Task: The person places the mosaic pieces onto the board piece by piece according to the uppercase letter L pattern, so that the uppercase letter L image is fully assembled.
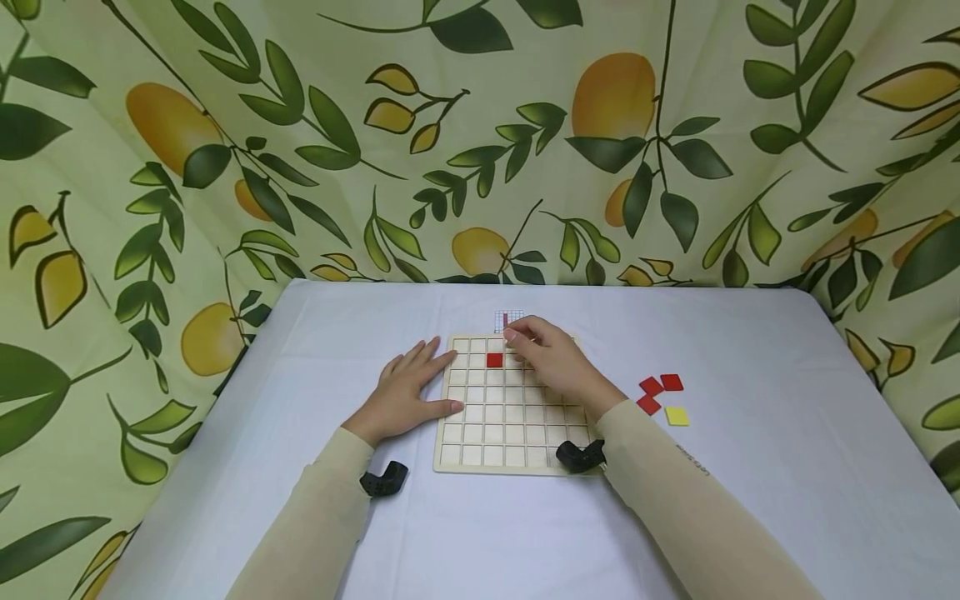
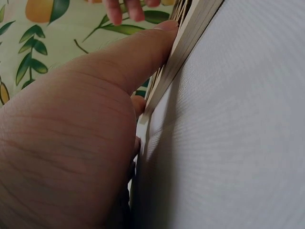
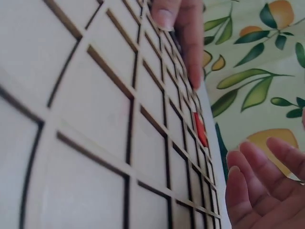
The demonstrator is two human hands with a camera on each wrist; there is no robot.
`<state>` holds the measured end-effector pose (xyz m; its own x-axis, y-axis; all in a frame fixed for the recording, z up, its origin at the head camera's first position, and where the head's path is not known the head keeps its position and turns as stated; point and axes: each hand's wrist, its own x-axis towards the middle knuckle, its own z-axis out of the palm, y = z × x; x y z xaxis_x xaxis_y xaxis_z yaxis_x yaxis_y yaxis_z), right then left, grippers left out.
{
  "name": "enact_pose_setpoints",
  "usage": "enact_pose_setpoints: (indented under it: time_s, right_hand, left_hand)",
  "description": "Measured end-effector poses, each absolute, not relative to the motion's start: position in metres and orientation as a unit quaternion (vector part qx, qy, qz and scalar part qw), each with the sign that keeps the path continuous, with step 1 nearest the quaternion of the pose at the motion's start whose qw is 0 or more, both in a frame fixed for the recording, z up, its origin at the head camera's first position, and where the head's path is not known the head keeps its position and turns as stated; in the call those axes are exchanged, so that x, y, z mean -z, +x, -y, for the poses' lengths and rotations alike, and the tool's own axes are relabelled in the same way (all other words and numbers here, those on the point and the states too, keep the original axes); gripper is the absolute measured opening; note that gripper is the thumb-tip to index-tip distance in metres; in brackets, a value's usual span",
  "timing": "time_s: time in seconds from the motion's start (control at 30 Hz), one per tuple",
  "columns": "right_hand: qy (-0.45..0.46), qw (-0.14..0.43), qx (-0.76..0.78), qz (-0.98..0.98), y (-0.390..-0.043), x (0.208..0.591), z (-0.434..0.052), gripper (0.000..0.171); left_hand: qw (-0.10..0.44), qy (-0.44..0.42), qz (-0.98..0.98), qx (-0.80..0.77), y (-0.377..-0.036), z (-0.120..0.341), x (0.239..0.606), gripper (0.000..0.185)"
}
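Note:
My left hand lies spread along the left edge of a pale wooden grid board, thumb and fingertips at its rim. In the left wrist view its thumb presses on the board's side. One red square tile sits in a cell of the second row from the far side. My right hand reaches over the board's far edge, thumb and forefinger close together near the top row. In the right wrist view its fingers are above the board; I cannot tell whether they pinch a tile.
A small printed grid card with a red bar lies just beyond the board, partly behind my right fingers. To the right are three loose red tiles and a yellow tile on the white tablecloth. A patterned curtain hangs behind.

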<state>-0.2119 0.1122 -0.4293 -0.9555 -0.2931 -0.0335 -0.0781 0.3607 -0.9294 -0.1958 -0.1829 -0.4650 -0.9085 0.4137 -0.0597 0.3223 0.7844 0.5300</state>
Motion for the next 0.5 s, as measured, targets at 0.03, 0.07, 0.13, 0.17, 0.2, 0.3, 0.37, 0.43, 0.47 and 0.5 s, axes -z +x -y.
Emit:
enact_pose_setpoints:
  time_s: [0.03,0.07,0.13,0.17,0.2,0.3,0.37,0.43,0.47,0.5]
  right_hand:
    - [-0.113,0.102,0.565,-0.811,-0.211,0.428,-0.115,0.049]
    - [-0.115,0.106,0.576,-0.803,-0.210,0.425,-0.119,0.051]
    - [-0.116,0.113,0.588,-0.793,-0.209,0.421,-0.126,0.057]
    - [-0.116,0.115,0.592,-0.789,-0.208,0.419,-0.130,0.059]
    - [-0.118,0.117,0.595,-0.786,-0.207,0.417,-0.134,0.062]
    - [-0.122,0.120,0.612,-0.772,-0.204,0.413,-0.147,0.069]
    - [-0.128,0.118,0.626,-0.760,-0.202,0.412,-0.156,0.072]
    - [-0.133,0.114,0.638,-0.750,-0.198,0.411,-0.164,0.074]
    - [-0.137,0.110,0.641,-0.747,-0.196,0.411,-0.169,0.075]
    - [-0.140,0.106,0.644,-0.744,-0.194,0.411,-0.173,0.075]
  left_hand:
    - [0.086,0.195,-0.940,-0.264,-0.196,0.183,0.465,0.096]
    - [0.086,0.195,-0.940,-0.265,-0.196,0.183,0.465,0.096]
    - [0.085,0.195,-0.940,-0.266,-0.196,0.183,0.465,0.097]
    - [0.085,0.195,-0.940,-0.267,-0.196,0.183,0.465,0.097]
    - [0.085,0.196,-0.940,-0.267,-0.196,0.183,0.465,0.097]
    - [0.085,0.195,-0.940,-0.266,-0.196,0.183,0.465,0.097]
    - [0.085,0.195,-0.940,-0.266,-0.196,0.183,0.465,0.097]
    - [0.085,0.194,-0.941,-0.266,-0.196,0.183,0.465,0.097]
    - [0.084,0.194,-0.941,-0.266,-0.196,0.183,0.465,0.097]
    - [0.084,0.194,-0.940,-0.266,-0.195,0.182,0.466,0.097]
